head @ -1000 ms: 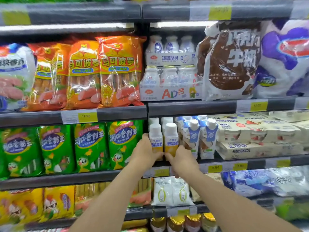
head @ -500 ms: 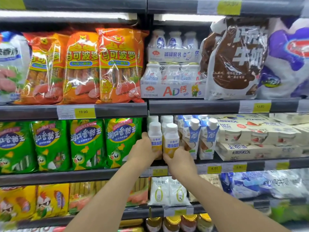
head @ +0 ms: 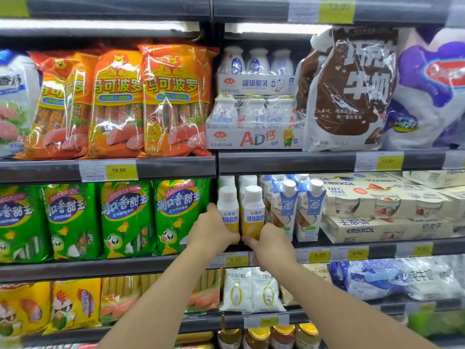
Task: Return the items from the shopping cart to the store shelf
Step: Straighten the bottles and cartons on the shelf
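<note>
two white-capped yogurt bottles, white over yellow labels, stand side by side at the shelf edge (head: 276,248). left hand (head: 214,231) wraps the left bottle (head: 227,210); right hand (head: 270,244) grips the right bottle (head: 253,212) low. green snack bags (head: 176,217) just left.

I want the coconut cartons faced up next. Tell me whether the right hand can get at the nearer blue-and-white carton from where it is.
Probably yes. The right hand sits at the base of a yellow yogurt bottle, and the blue-and-white carton stands immediately right of it at the shelf front, with nothing in front.
</note>
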`<state>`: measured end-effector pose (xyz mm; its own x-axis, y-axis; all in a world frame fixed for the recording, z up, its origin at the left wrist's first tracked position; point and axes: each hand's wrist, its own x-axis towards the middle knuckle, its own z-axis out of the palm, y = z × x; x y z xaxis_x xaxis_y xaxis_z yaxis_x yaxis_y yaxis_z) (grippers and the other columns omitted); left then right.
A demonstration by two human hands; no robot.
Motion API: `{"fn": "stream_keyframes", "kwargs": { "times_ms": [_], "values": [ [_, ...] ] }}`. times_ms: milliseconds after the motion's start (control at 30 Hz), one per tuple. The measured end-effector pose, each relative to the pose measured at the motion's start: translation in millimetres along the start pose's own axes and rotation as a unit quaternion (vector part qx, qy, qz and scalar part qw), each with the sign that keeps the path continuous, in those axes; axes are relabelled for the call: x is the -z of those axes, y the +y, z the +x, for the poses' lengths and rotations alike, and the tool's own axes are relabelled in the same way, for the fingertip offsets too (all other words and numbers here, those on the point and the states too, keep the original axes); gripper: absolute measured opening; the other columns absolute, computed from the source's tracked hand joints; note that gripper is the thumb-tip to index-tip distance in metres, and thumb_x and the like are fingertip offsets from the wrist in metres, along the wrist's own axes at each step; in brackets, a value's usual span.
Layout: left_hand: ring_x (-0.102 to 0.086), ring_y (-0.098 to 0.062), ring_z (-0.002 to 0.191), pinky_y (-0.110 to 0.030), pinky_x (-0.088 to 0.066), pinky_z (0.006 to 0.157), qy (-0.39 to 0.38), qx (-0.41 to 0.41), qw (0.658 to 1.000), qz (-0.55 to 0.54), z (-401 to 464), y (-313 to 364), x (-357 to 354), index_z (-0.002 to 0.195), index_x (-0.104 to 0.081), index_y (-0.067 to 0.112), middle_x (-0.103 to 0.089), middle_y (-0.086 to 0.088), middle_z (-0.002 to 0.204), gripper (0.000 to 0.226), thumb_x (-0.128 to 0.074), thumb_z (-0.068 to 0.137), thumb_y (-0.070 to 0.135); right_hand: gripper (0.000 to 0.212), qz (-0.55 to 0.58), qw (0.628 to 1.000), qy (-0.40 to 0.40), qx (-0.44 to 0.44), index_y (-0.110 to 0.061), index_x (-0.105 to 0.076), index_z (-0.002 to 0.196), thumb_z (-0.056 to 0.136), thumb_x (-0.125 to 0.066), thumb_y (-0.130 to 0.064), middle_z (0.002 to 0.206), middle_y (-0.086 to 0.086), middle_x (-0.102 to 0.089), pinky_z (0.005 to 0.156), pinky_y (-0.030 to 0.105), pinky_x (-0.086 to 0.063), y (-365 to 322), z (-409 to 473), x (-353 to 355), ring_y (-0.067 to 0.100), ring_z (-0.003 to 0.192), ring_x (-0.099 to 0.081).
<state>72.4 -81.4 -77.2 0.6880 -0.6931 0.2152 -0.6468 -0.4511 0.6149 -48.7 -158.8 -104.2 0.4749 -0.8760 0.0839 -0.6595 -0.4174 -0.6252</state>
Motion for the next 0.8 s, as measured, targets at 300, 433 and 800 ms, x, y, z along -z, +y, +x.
{"fn": "stream_keyframes", "kwargs": {
  "times_ms": [300, 433, 800],
  "values": [
    [-0.068, -0.024, 0.088, -0.043, -0.059, 0.077, 0.004, -0.006, 1.0, -0.011, -3.0, -1.8, -0.9, 0.106, -0.046, 0.017, -0.069, -0.003, 0.099, 0.06, -0.084, 0.064, 0.036, 0.032, 0.003, 1.0, -0.016, -0.001, -0.016, -0.058, 0.089, 0.084, -0.065, -0.047, 0.074, 0.004, -0.072, 0.067, 0.043, -0.062, 4.0, 7.5, -2.8, 0.028, 0.064, -0.07],
    [-0.067, -0.024, 0.095, -0.042, -0.057, 0.081, -0.005, 0.014, 1.0, -0.003, -8.2, 2.2, 4.1, 0.111, -0.047, 0.017, -0.067, -0.003, 0.105, 0.065, -0.087, 0.064, 0.038, 0.032, 0.024, 0.999, -0.022, 0.005, -0.014, -0.057, 0.094, 0.086, -0.066, -0.044, 0.075, 0.005, -0.071, 0.062, 0.042, -0.062, 6.4, -3.8, 3.4, 0.024, 0.057, -0.071],
    [-0.059, -0.011, 0.069, -0.026, -0.051, 0.067, 0.142, -0.179, 0.972, 0.057, -46.5, 42.0, 28.4, 0.088, -0.054, 0.02, -0.06, 0.008, 0.074, 0.036, -0.078, 0.077, 0.044, 0.026, 0.119, 0.987, 0.11, -0.005, -0.025, -0.054, 0.099, 0.088, -0.065, -0.047, 0.076, -0.001, -0.069, 0.062, 0.043, -0.06, 76.9, -20.3, 72.0, 0.017, 0.06, -0.068]
  ]
}}
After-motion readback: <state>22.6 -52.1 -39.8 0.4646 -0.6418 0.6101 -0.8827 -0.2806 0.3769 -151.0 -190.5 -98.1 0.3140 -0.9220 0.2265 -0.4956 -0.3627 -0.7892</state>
